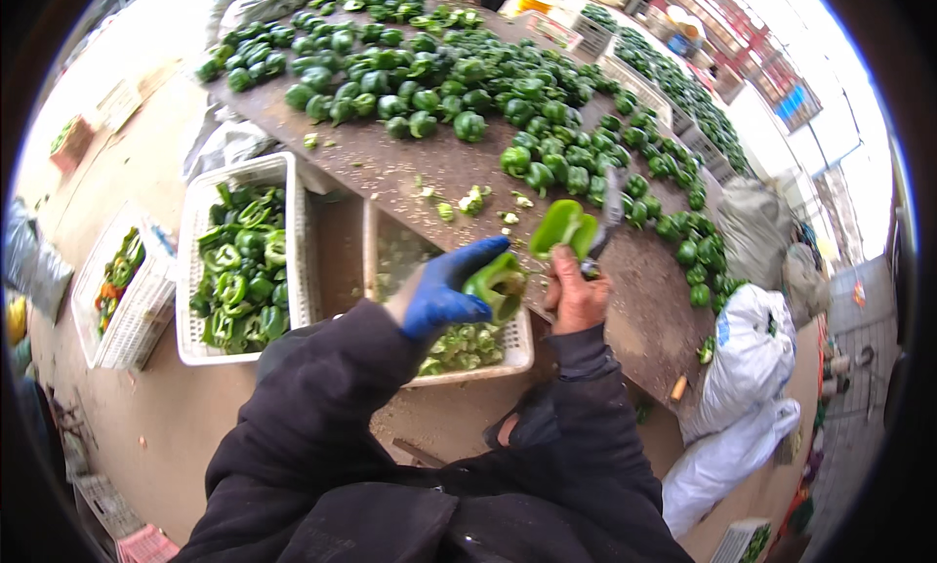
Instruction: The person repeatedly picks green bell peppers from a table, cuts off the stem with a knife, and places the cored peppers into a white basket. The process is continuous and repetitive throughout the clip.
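My left hand (pixel 439 288), in a blue glove, holds a cut green bell pepper piece (pixel 499 288) with its hollow inside showing. My bare right hand (pixel 578 296) pinches another bright green pepper piece (pixel 560 228) under the thumb. A knife (pixel 613 201) also sits in that hand, its blade pointing up and away over the table; the fingers mostly hide its handle. Below my left hand, a white plastic crate (pixel 521 343) contains pale green pepper scraps (pixel 461 351). Several pepper cores (pixel 474 200) and scattered seeds lie on the tabletop just beyond my hands.
Whole green bell peppers (pixel 410 80) cover much of the brown table (pixel 439 153). Left of me, a white crate (pixel 293 241) contains cut peppers, beside another crate (pixel 139 321). White sacks (pixel 754 358) stand at the table's right end, near a wooden handle (pixel 678 387).
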`<state>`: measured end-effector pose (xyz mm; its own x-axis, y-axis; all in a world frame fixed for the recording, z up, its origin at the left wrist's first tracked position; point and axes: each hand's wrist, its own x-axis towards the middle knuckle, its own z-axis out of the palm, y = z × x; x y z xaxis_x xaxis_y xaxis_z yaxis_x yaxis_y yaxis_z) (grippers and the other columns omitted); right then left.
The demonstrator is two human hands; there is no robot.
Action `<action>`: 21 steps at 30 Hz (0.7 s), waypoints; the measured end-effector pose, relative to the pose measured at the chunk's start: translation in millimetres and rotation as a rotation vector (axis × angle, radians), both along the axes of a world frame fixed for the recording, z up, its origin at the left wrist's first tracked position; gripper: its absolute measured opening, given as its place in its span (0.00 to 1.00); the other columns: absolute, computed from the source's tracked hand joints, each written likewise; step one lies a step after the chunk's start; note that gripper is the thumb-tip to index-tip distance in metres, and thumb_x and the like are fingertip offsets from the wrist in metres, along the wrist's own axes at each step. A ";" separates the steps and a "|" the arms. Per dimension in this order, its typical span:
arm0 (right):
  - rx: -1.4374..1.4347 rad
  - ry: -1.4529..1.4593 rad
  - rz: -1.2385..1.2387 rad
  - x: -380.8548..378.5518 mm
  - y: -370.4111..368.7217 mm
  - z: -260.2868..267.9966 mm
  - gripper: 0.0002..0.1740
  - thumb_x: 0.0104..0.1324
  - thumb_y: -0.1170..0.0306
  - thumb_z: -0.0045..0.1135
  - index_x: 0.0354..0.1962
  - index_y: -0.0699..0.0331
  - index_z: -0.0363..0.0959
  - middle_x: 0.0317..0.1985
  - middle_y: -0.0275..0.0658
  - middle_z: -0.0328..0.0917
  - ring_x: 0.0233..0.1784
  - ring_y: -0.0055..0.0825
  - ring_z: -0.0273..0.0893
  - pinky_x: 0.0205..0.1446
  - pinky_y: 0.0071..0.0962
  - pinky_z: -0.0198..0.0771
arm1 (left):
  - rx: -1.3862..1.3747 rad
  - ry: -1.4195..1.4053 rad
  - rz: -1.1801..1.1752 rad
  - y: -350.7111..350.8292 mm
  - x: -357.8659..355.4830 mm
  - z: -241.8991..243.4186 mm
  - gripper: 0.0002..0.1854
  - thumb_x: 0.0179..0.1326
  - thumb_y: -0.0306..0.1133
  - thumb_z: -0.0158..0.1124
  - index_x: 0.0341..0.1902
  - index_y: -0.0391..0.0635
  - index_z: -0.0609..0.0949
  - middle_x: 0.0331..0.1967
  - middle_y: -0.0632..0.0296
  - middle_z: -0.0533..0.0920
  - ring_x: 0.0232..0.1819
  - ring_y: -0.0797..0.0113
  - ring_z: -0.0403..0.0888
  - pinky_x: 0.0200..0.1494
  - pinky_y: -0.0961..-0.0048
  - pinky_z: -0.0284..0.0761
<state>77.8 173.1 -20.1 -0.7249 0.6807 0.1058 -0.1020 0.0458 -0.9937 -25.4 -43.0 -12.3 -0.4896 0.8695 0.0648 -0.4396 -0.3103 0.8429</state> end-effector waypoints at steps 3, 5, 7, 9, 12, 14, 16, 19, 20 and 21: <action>-0.223 -0.090 -0.229 -20.9 16.3 3.5 0.16 0.67 0.63 0.72 0.25 0.61 0.77 0.15 0.27 0.68 0.12 0.15 0.60 0.16 0.24 0.52 | -0.082 0.088 0.070 -4.1 0.3 -4.5 0.51 0.49 0.27 0.75 0.79 0.34 0.64 0.72 0.50 0.76 0.72 0.64 0.72 0.73 0.69 0.67; -0.262 -0.116 -0.386 -41.1 18.6 5.4 0.17 0.67 0.62 0.73 0.25 0.60 0.75 0.16 0.28 0.66 0.13 0.15 0.61 0.14 0.22 0.55 | -0.244 0.163 0.123 -2.6 2.9 -8.9 0.47 0.50 0.27 0.75 0.77 0.36 0.69 0.61 0.49 0.84 0.51 0.69 0.84 0.57 0.70 0.79; -0.140 -0.117 -0.193 -48.8 10.5 7.1 0.14 0.67 0.63 0.74 0.35 0.65 0.81 0.23 0.31 0.76 0.15 0.14 0.62 0.16 0.20 0.57 | -0.368 0.187 0.170 -0.2 3.8 -13.3 0.47 0.49 0.27 0.77 0.76 0.34 0.70 0.56 0.49 0.86 0.46 0.71 0.84 0.51 0.72 0.81; -0.072 0.134 0.363 -46.3 -2.9 9.0 0.23 0.66 0.63 0.76 0.51 0.71 0.81 0.39 0.38 0.84 0.15 0.13 0.61 0.17 0.18 0.57 | -0.361 0.078 0.165 -2.7 5.6 -16.4 0.47 0.49 0.28 0.77 0.75 0.33 0.70 0.56 0.48 0.86 0.48 0.70 0.84 0.51 0.71 0.81; 0.101 0.019 0.511 -40.5 -18.2 11.8 0.34 0.66 0.64 0.76 0.64 0.74 0.73 0.55 0.44 0.82 0.34 0.17 0.79 0.35 0.19 0.76 | -0.284 0.078 0.233 -7.4 -1.8 -14.0 0.46 0.49 0.28 0.77 0.75 0.32 0.71 0.55 0.49 0.86 0.49 0.70 0.84 0.54 0.71 0.80; 0.200 -0.066 0.594 -31.7 -24.3 9.4 0.32 0.67 0.66 0.75 0.62 0.74 0.75 0.56 0.43 0.82 0.52 0.22 0.83 0.53 0.23 0.80 | -0.250 0.115 0.305 -10.8 -5.1 -10.0 0.42 0.49 0.26 0.76 0.72 0.34 0.74 0.50 0.53 0.87 0.49 0.71 0.83 0.54 0.72 0.80; 0.315 -0.057 0.605 -28.1 -30.0 -0.4 0.27 0.67 0.69 0.74 0.59 0.73 0.77 0.49 0.37 0.83 0.43 0.17 0.81 0.45 0.19 0.77 | -0.219 0.045 0.204 -13.2 -4.7 -6.9 0.43 0.51 0.24 0.73 0.74 0.32 0.71 0.60 0.50 0.83 0.60 0.66 0.80 0.62 0.72 0.76; 0.349 -0.145 0.512 -22.4 -29.3 -17.3 0.21 0.67 0.73 0.71 0.55 0.72 0.78 0.39 0.31 0.83 0.36 0.14 0.78 0.39 0.18 0.73 | -0.333 0.228 0.251 -8.5 6.0 -4.9 0.36 0.59 0.19 0.66 0.74 0.32 0.70 0.62 0.50 0.84 0.59 0.71 0.80 0.61 0.74 0.76; 0.338 -0.171 0.485 -21.2 -26.5 -23.3 0.19 0.67 0.74 0.71 0.53 0.71 0.79 0.37 0.29 0.82 0.34 0.13 0.77 0.38 0.17 0.72 | -0.352 0.234 0.266 -4.0 9.2 -4.8 0.34 0.61 0.21 0.66 0.73 0.32 0.71 0.60 0.50 0.84 0.58 0.71 0.81 0.60 0.73 0.76; 0.292 -0.183 0.467 -19.8 -22.4 -29.2 0.17 0.67 0.74 0.70 0.51 0.71 0.79 0.36 0.29 0.82 0.33 0.13 0.77 0.37 0.18 0.72 | -0.332 0.238 0.296 1.5 13.7 -4.8 0.31 0.64 0.23 0.65 0.72 0.33 0.72 0.58 0.50 0.85 0.57 0.72 0.82 0.59 0.73 0.77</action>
<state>58.0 150.7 -49.4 -0.9656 0.2457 0.0855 -0.0046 0.3123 -0.9500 -11.7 -41.5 -17.2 -0.7234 0.6884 -0.0520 -0.1571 -0.0908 0.9834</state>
